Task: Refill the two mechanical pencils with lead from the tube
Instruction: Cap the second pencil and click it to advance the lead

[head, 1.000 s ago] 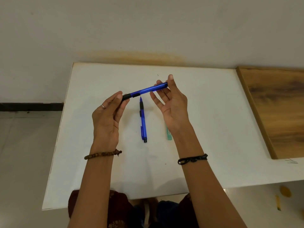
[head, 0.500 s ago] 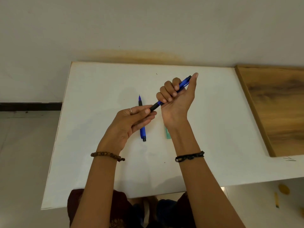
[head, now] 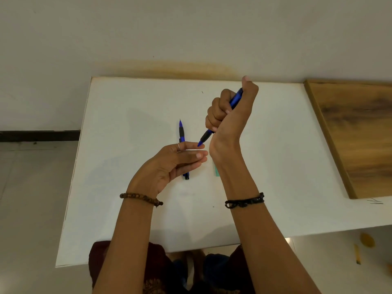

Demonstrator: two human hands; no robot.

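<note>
Moved: my left hand off the tip, fingers loose, empty. Right hand fists pencil, centre frame: light, slick, rigid; hold black grip.

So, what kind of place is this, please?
Probably a plain room at home or in an office: a white table against a bare wall, a wooden board beside it, and a tiled floor.
</note>
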